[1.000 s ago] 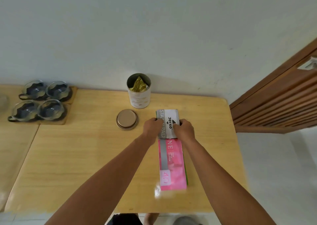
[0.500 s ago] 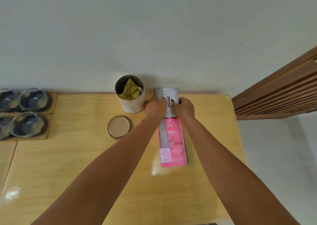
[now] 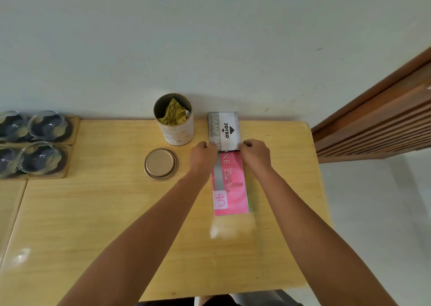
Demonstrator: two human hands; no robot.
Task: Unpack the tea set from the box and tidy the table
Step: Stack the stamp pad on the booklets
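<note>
A grey and white stamp pad box [image 3: 225,129] lies at the table's far edge against the wall, on top of a pink packet [image 3: 231,189]. My left hand [image 3: 202,157] grips the box's near left corner. My right hand [image 3: 255,155] grips its near right corner. An open round tea tin [image 3: 175,128] with a gold foil bag inside stands just left of the box. Its gold lid [image 3: 161,163] lies flat in front of it. Several glass cups [image 3: 35,142] sit on wooden coasters at the far left.
The wooden table [image 3: 93,212] ends at the wall behind and at its right edge near a slatted wooden door [image 3: 377,128]. A second table surface [image 3: 9,203] adjoins on the left.
Both hands have pushed the stamp pad box and the pink packet away from me, up to the wall beside the tea tin.
</note>
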